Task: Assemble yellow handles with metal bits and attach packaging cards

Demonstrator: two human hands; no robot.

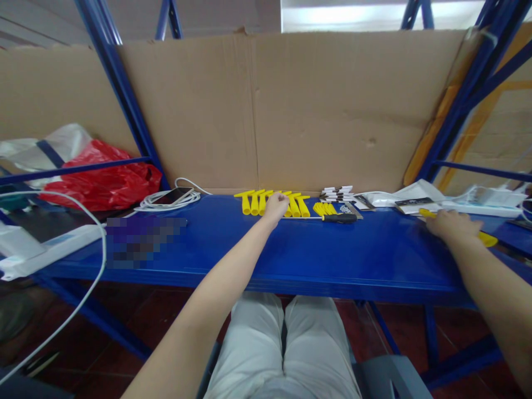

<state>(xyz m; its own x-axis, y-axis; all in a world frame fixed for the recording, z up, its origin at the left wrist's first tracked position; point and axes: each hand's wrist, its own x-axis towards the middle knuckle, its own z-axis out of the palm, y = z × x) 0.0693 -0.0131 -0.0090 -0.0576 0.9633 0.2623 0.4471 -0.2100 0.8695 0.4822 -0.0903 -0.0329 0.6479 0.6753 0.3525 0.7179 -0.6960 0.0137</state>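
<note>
A row of yellow T-shaped plastic pieces (251,204) lies near the cardboard wall. My left hand (277,206) is over the middle of this row with its fingers closed; what they hold, if anything, is hidden. Far to the right, my right hand (453,223) is wrapped over a long yellow piece (487,239), which shows on both sides of it. Beside the row lie a black-handled screwdriver (339,218), a group of small yellow parts (324,209), small metal bits (344,209) and a stack of white-and-dark packets (336,194).
The blue shelf table (316,255) has a cardboard wall (332,111) behind it. At left are a red plastic bag (108,172), a coiled white cable (166,206) and a white power strip (62,246). Another power strip (477,209) lies at right, between blue posts (461,105).
</note>
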